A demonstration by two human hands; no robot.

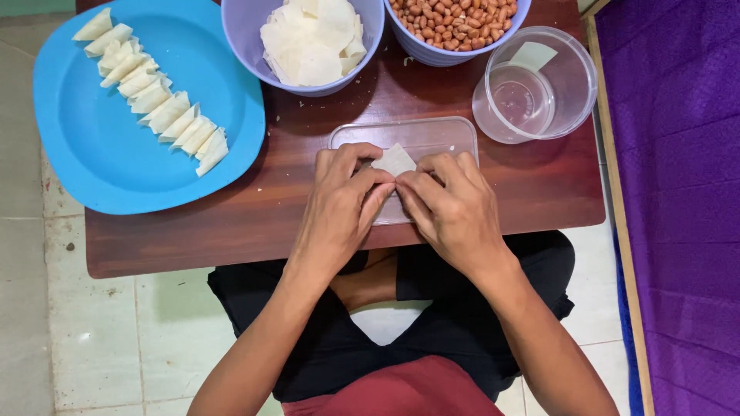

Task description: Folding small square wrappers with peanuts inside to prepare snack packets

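My left hand point(343, 204) and my right hand point(455, 208) meet over a clear flat plastic lid point(432, 132) on the low wooden table point(231, 223). Both pinch a small pale dough wrapper point(395, 159); its upper corner shows above my fingertips and the lower part is hidden under them. A lilac bowl point(239, 35) of loose wrappers stands just beyond the lid. Another lilac bowl point(420, 48) holds peanuts point(451, 19). A row of several folded wrappers point(154, 96) lies on a blue plate point(108, 154) at the left.
A clear plastic cup point(536, 85) with a little water stands at the table's back right. A purple cloth point(678, 192) with a wooden edge runs along the right. My crossed legs in dark trousers are under the table's near edge on a tiled floor point(92, 331).
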